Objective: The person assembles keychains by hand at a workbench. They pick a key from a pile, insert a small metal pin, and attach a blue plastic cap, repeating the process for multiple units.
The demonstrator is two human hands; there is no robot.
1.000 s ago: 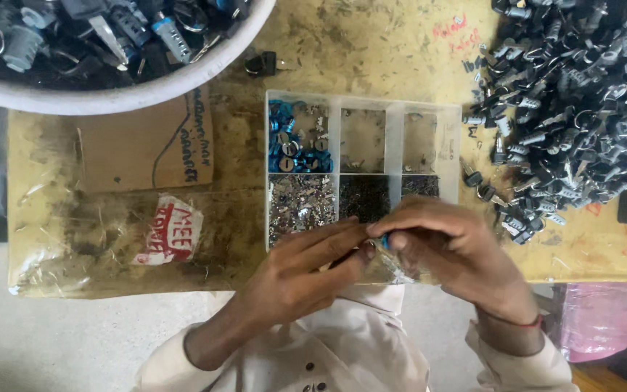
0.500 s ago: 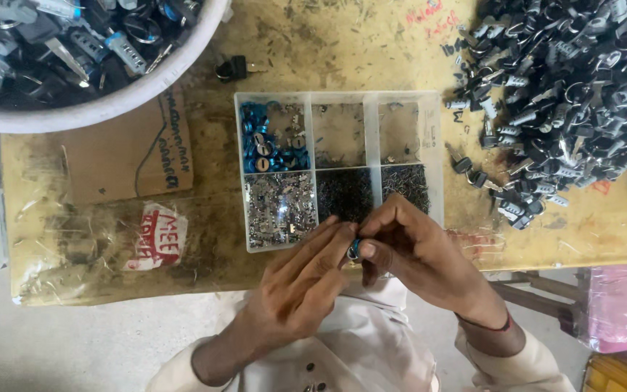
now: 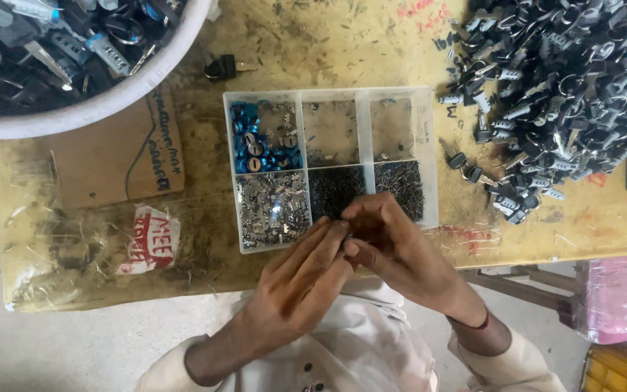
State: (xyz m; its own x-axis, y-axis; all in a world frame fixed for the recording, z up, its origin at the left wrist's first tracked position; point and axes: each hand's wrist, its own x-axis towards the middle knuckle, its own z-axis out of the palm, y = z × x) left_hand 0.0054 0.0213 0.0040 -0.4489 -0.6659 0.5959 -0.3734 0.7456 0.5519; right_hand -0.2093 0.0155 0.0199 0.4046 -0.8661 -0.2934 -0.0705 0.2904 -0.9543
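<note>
A worn yellow tabletop (image 3: 313, 43) carried everything. At its far left sat a big white bowl (image 3: 146, 83) full of dark locks and keys, and at far right lay a wide heap of dark lock parts (image 3: 567, 87). A clear compartment box (image 3: 426, 131) stood in the middle, with blue caps (image 3: 252, 141) in its far-left cell and silver bits in the near-left one. Over its near edge the left hand (image 3: 299, 287) and right hand (image 3: 393, 247) met, fingertips touching, each grip pinched shut on a small part (image 3: 347, 238), mostly hidden between them.
</note>
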